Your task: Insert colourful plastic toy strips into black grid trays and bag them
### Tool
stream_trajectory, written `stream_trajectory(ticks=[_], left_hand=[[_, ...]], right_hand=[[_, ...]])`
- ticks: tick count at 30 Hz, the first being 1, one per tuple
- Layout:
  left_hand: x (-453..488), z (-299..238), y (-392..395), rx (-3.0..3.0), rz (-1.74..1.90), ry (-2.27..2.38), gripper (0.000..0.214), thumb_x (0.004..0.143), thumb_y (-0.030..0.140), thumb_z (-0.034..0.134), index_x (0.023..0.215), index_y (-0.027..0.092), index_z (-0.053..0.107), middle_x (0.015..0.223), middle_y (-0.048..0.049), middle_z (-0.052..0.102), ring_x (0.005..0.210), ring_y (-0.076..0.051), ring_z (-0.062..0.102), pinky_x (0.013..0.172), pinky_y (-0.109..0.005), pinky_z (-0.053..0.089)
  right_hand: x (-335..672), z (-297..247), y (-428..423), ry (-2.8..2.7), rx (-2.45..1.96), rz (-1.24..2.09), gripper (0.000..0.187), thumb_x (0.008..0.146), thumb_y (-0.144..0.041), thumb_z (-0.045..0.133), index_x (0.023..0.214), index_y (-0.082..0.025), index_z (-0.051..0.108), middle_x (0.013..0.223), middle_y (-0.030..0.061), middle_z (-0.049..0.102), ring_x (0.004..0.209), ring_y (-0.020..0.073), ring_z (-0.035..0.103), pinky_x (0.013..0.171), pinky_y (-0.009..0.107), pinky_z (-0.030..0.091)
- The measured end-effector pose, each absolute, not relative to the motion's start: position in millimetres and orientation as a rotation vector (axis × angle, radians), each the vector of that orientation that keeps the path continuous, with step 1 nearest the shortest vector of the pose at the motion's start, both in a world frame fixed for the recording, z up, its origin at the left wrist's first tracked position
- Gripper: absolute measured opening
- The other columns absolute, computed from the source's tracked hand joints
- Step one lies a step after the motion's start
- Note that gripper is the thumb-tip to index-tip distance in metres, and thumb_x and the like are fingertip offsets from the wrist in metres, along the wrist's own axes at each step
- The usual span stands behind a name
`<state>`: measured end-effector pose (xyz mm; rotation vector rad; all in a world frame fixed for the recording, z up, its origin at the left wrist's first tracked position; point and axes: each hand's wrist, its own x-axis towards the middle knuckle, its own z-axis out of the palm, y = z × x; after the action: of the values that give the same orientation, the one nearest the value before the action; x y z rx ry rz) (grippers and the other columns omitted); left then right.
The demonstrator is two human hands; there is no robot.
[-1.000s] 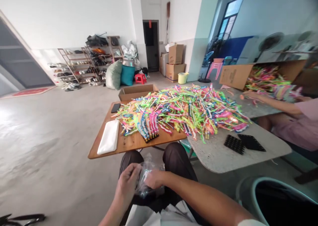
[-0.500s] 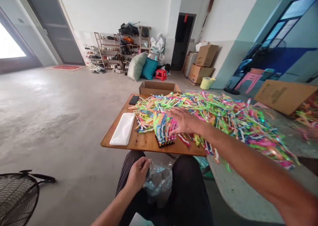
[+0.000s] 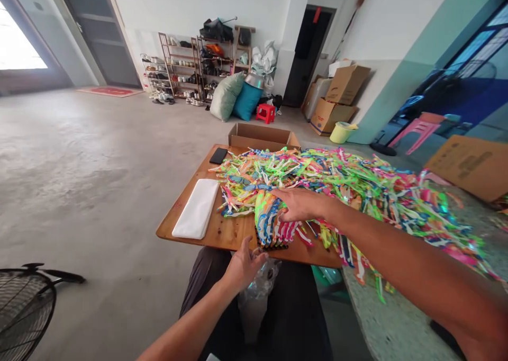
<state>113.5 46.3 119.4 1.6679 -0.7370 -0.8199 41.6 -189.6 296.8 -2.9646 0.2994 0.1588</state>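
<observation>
My right hand (image 3: pixel 299 205) reaches over the wooden table (image 3: pixel 230 231) and lies on a row of coloured plastic toys (image 3: pixel 270 220) standing upright in a black holder, fingers curled over their tops. My left hand (image 3: pixel 244 265) is just under the table's front edge above my lap, fingers closed on a crumpled clear plastic bag (image 3: pixel 260 284). A big heap of bright plastic toys (image 3: pixel 357 191) covers the table and the stone-topped table to the right.
A white flat pack (image 3: pixel 197 215) and a black phone (image 3: pixel 218 155) lie at the table's left. An open cardboard box (image 3: pixel 262 136) stands behind. A floor fan (image 3: pixel 24 308) sits at lower left. Shoe racks and boxes line the far wall.
My right hand left the bag and reached out onto the toys in the holder. My left hand rose with the bag towards the table edge. The view swung left.
</observation>
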Motion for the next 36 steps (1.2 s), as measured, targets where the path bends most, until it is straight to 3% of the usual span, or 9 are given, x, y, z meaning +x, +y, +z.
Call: stream_trajectory(ticks=[6, 10, 15, 18, 21, 27, 31, 36], left_hand=[[91, 101, 51, 1.656, -0.95, -0.632, 0.034, 0.082, 0.042, 0.067, 0.103, 0.02, 0.054, 0.061, 0.009, 0.047, 0.056, -0.012, 0.043, 0.056, -0.025, 0.03], [82, 104, 51, 1.694, -1.019, -0.614, 0.028, 0.079, 0.041, 0.065, 0.093, 0.018, 0.057, 0.062, 0.0053, 0.052, 0.059, -0.012, 0.046, 0.058, -0.025, 0.032], [71, 113, 39, 1.431, -1.361, -0.427, 0.05, 0.072, 0.049, 0.071, 0.109, 0.015, 0.062, 0.071, 0.0038, 0.059, 0.047, -0.006, 0.036, 0.047, -0.023, 0.023], [65, 117, 32, 1.337, -1.407, -0.338, 0.045, 0.07, 0.047, 0.074, 0.1, 0.017, 0.062, 0.069, 0.0054, 0.056, 0.044, -0.004, 0.03, 0.045, -0.022, 0.016], [65, 122, 26, 1.344, -1.325, -0.435, 0.037, 0.073, 0.041, 0.071, 0.098, 0.016, 0.064, 0.068, 0.0048, 0.056, 0.047, -0.005, 0.034, 0.047, -0.021, 0.021], [88, 157, 24, 1.449, -1.012, -0.842, 0.042, 0.077, 0.033, 0.065, 0.114, 0.014, 0.073, 0.084, -0.0024, 0.066, 0.07, -0.013, 0.052, 0.064, -0.023, 0.039], [97, 206, 31, 1.636, -0.878, -1.1, 0.054, 0.085, 0.033, 0.061, 0.135, 0.014, 0.066, 0.08, 0.0006, 0.061, 0.063, -0.011, 0.048, 0.061, -0.023, 0.037], [82, 282, 49, 1.747, -0.761, -1.45, 0.053, 0.091, 0.033, 0.059, 0.142, 0.02, 0.062, 0.071, 0.0042, 0.056, 0.06, -0.009, 0.044, 0.059, -0.022, 0.036]], right_hand=[[-3, 287, -192, 0.543, -2.811, 0.024, 0.071, 0.081, -0.043, 0.073, 0.145, -0.02, 0.055, 0.135, 0.012, 0.068, 0.119, 0.0297, 0.066, 0.099, 0.035, 0.048], [-26, 283, -190, 0.741, -2.715, 0.083, 0.08, 0.081, -0.052, 0.074, 0.15, -0.021, 0.048, 0.123, 0.0108, 0.073, 0.108, 0.029, 0.069, 0.089, 0.032, 0.049], [-37, 283, -187, 0.909, -2.632, 0.187, 0.083, 0.079, -0.061, 0.074, 0.146, -0.018, 0.049, 0.1, 0.0086, 0.076, 0.085, 0.0259, 0.07, 0.071, 0.029, 0.046], [-43, 287, -185, 0.973, -2.555, 0.129, 0.075, 0.078, -0.054, 0.076, 0.139, -0.016, 0.056, 0.105, 0.01, 0.076, 0.087, 0.0251, 0.069, 0.075, 0.029, 0.047], [-59, 287, -187, 1.025, -2.421, -0.017, 0.07, 0.077, -0.048, 0.079, 0.136, -0.015, 0.06, 0.115, 0.0105, 0.075, 0.097, 0.026, 0.07, 0.085, 0.03, 0.05], [-124, 239, -182, 0.864, -1.606, -0.443, 0.075, 0.074, -0.046, 0.085, 0.141, -0.025, 0.059, 0.126, 0.0045, 0.074, 0.11, 0.0265, 0.071, 0.094, 0.037, 0.057], [-153, 185, -147, 0.807, -1.025, -0.707, 0.068, 0.069, -0.042, 0.091, 0.13, -0.026, 0.065, 0.115, 0.0059, 0.078, 0.102, 0.0283, 0.076, 0.093, 0.044, 0.061], [-145, 133, -86, 0.665, -0.593, -0.803, 0.053, 0.07, -0.047, 0.088, 0.115, -0.024, 0.073, 0.115, 0.009, 0.078, 0.11, 0.0325, 0.074, 0.102, 0.053, 0.057]])
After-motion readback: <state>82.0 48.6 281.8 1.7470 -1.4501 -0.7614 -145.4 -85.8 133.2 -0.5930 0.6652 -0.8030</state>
